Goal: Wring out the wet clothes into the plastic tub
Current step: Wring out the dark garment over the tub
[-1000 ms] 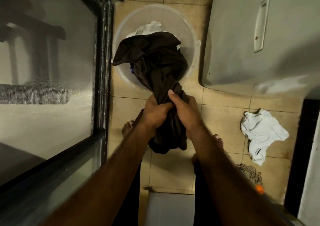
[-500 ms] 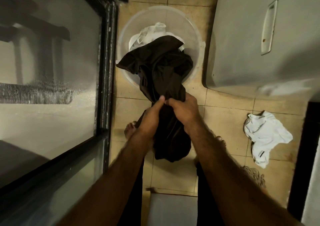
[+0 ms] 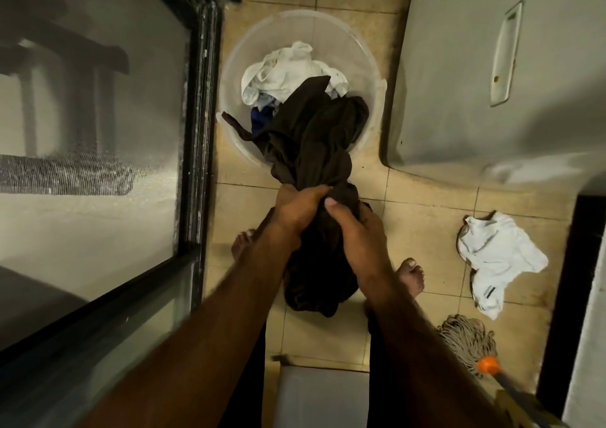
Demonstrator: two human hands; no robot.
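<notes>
A dark brown wet garment (image 3: 314, 139) is bunched between both hands at the middle of the view. My left hand (image 3: 296, 206) grips it from the left, fingers wrapped over the twisted cloth. My right hand (image 3: 355, 234) grips it just below, thumb on top. The garment's upper part drapes over the near rim of a clear plastic tub (image 3: 236, 67) on the tiled floor; its lower end hangs between my forearms. White clothes (image 3: 285, 73) and a bit of blue cloth (image 3: 260, 116) lie inside the tub.
A glass sliding door with a black frame (image 3: 196, 126) runs along the left. A grey washing machine (image 3: 492, 77) stands on the right. A white garment (image 3: 495, 257) lies on the floor at right, a mop head (image 3: 465, 339) below it. My bare feet stand on the tiles.
My hands have tightened and twisted the garment, and its spread top has collapsed into a narrower bundle to the right, uncovering more of the white clothes in the tub.
</notes>
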